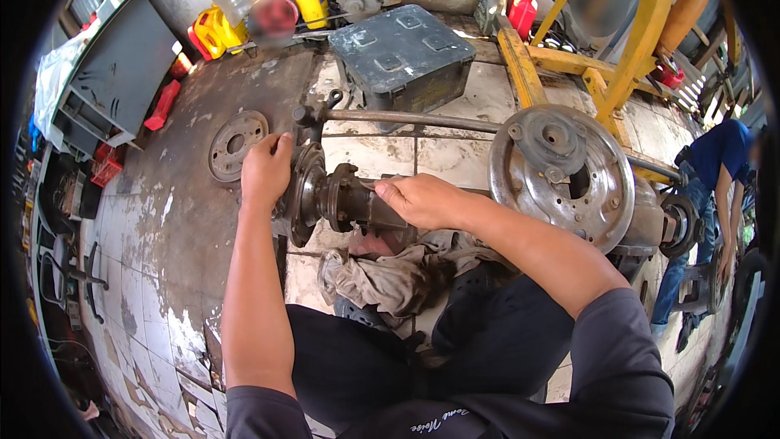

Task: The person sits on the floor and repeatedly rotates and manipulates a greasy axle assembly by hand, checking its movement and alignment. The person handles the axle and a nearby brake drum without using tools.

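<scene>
I judge the hub (309,199), between the hands, seated on the axle (370,210). Left hand (266,169) curls beside it; right hand (422,200) contacts the axle; grips unclear. Beyond the left, a round plate (230,150) lies unfitted.

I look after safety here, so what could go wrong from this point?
The bare left hand might get pinched or scraped at the flanged hub. The right hand, also bare, could slip on the dark-stained axle housing. The crumpled cloth beside the shoes might tangle underfoot.
</scene>
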A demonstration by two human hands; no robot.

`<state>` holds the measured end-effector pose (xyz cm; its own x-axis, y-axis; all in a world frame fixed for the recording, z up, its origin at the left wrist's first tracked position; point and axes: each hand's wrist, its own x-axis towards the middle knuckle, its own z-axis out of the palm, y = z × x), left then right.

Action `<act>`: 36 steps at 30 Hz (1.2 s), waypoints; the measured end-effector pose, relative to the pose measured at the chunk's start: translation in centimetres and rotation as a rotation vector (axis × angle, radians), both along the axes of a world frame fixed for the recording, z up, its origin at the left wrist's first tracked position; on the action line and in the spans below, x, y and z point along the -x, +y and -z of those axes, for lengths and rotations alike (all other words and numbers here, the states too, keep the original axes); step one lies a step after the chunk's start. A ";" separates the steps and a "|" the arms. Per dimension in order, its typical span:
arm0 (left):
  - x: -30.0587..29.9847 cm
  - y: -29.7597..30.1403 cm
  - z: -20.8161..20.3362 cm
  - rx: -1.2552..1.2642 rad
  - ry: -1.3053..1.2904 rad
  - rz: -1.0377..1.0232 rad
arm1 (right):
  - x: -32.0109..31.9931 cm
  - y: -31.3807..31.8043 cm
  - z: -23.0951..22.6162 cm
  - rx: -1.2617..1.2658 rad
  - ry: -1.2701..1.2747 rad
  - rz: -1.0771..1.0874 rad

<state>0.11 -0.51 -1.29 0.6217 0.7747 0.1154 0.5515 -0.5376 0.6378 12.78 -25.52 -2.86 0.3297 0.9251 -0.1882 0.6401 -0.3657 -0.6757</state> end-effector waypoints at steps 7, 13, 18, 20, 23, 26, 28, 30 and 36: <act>-0.1 -0.4 -0.2 -0.004 0.006 0.027 | -1.5 -0.3 1.0 0.113 -0.029 0.014; 0.1 -0.7 -0.9 0.018 0.008 -0.017 | -2.1 0.0 1.5 0.123 -0.037 0.000; -0.3 -0.9 -1.1 -0.005 0.025 0.012 | -1.2 -0.2 2.8 -0.072 -0.064 0.005; -0.3 -0.6 -0.8 -0.004 -0.013 0.015 | -0.9 -0.3 2.3 -0.112 -0.029 0.002; 0.1 -0.7 -0.8 -0.002 -0.004 -0.007 | -2.4 0.3 1.8 0.204 -0.038 0.022; 0.0 -0.6 -0.4 -0.021 0.005 0.027 | -1.2 -0.1 2.3 0.016 -0.036 0.034; -0.2 -0.5 -0.9 0.009 0.021 0.026 | -0.7 -0.3 2.5 -0.089 -0.022 0.027; -0.1 -0.6 -0.7 0.026 0.024 0.017 | -0.9 -0.1 1.9 -0.067 0.001 0.008; 0.1 -0.5 -0.7 -0.003 0.039 0.001 | -1.9 0.0 2.0 0.122 -0.044 0.003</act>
<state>0.04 -1.04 -0.57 0.6262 0.7740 0.0939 0.5754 -0.5400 0.6142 14.70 -25.55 -4.84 0.3428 0.8951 -0.2850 0.6669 -0.4456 -0.5973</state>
